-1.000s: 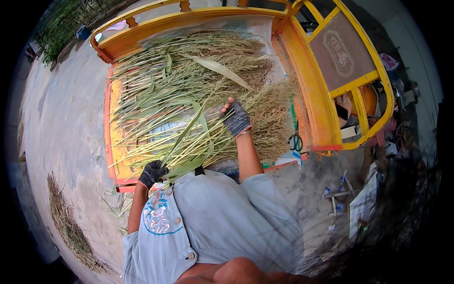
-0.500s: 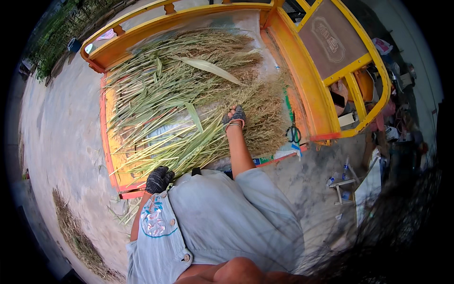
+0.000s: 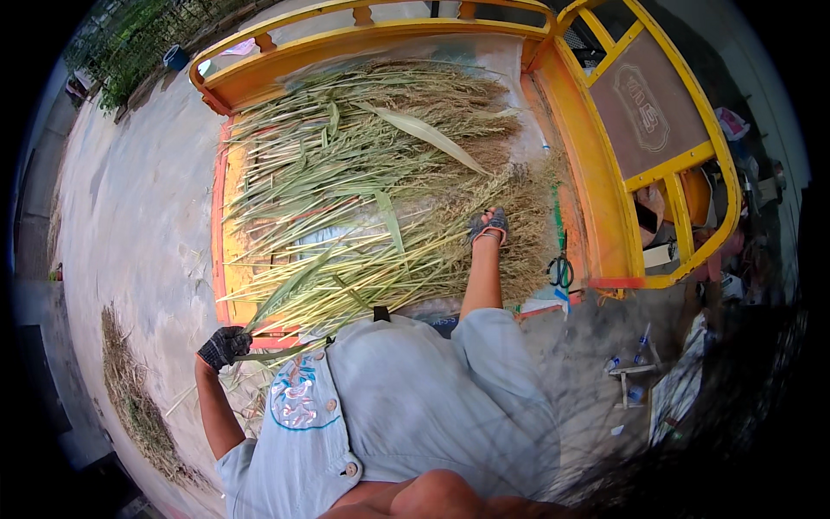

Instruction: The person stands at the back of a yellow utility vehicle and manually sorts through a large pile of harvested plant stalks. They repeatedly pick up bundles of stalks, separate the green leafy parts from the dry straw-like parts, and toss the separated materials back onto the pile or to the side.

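Cut green stalks (image 3: 346,203) with feathery brown seed heads (image 3: 519,259), like broomcorn, lie side by side across the yellow bed (image 3: 238,186) of a cart. My left hand (image 3: 226,346), in a dark knitted glove, is beyond the bed's near left corner, closed on the end of a long green leaf (image 3: 298,285). That leaf reaches back over the pale stalk ends. My right hand (image 3: 490,225), in a glove with bare fingertips, is closed round stalks just below their seed heads. A broad pale leaf (image 3: 424,138) lies loose on the far stalks.
Black-handled scissors (image 3: 561,271) lie at the bed's right edge. A yellow rail (image 3: 380,39) bounds the far side, and a yellow framed panel (image 3: 648,104) the right. A heap of dry plant scraps (image 3: 138,406) is on the concrete at left. A small stool (image 3: 635,372) stands at right.
My left hand has swung left and outward from my waist, drawing a leaf away from the stalks. My right hand stays by the seed heads; the whole view has shifted slightly.
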A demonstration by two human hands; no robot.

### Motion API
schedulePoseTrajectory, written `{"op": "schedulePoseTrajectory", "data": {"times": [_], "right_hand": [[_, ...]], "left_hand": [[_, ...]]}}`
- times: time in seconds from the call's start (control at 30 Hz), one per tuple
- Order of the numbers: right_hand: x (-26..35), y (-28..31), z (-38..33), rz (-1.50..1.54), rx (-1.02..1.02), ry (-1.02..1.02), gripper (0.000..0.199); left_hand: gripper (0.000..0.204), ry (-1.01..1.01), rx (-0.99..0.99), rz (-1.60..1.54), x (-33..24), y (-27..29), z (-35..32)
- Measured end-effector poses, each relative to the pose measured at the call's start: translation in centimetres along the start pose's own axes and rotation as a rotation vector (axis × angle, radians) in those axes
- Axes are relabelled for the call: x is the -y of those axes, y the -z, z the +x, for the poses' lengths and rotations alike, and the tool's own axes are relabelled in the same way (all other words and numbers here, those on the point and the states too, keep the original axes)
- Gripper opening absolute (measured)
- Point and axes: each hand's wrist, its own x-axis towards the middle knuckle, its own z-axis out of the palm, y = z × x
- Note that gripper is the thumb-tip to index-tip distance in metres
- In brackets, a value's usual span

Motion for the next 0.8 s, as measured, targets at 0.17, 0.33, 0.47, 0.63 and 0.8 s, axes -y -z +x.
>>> {"op": "schedulePoseTrajectory", "data": {"times": [0.17,0.33,0.47,0.63,0.8], "right_hand": [[5.6,1.4,6.0,0.168,0.170,0.040,0.029],[3.6,-0.2,-4.6,0.016,0.147,0.109,0.028],[-0.1,-1.3,-9.0,0.039,0.330,-0.008,0.030],[-0.1,-2.1,-8.4,0.032,0.350,-0.021,0.028],[3.6,-3.6,-9.8,-0.163,0.053,0.064,0.029]], "left_hand": [[0.016,0.048,-0.690,-0.339,15.5,11.3,-7.9],[0.016,-0.311,-1.019,-0.451,8.4,5.9,0.2],[0.019,-0.549,-0.788,0.001,-5.5,-7.5,8.7],[0.038,-0.570,-0.597,0.563,-11.7,-16.6,12.5],[0.027,-0.560,-0.830,0.505,-10.7,-13.1,12.4]]}}
